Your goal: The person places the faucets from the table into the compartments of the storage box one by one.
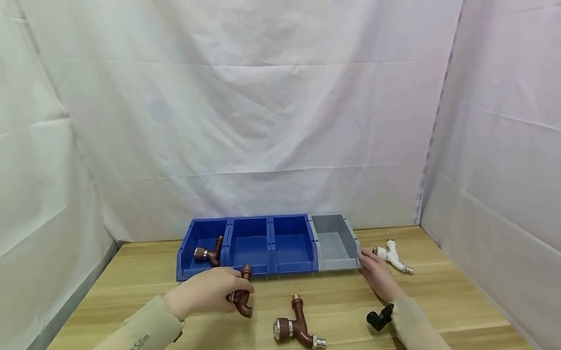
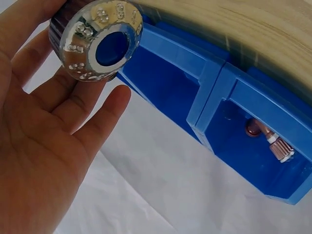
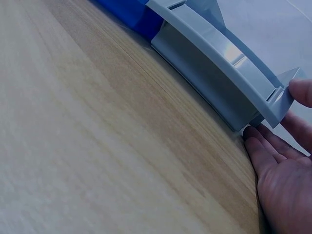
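Note:
In the head view my left hand (image 1: 205, 292) grips a brown faucet (image 1: 242, 303) in front of the blue bins (image 1: 250, 269). Its round handle (image 2: 111, 48), chrome with a blue centre, faces the left wrist camera between thumb and fingers. A similar brown faucet (image 1: 214, 255) lies inside the leftmost blue bin. At the other end of the row, my right hand (image 1: 379, 277) holds the front right corner of the grey bin (image 3: 204, 63). The thumb is at the rim, with the other fingers lower down beside the bin's base.
Another brown faucet (image 1: 301, 328) lies on the wooden table (image 1: 331, 297) between my arms. Right of the grey bin is a white faucet (image 1: 392, 256). A black faucet (image 1: 380, 318) sits by my right sleeve, partly covered. White sheets (image 1: 260, 119) hang behind and at both sides.

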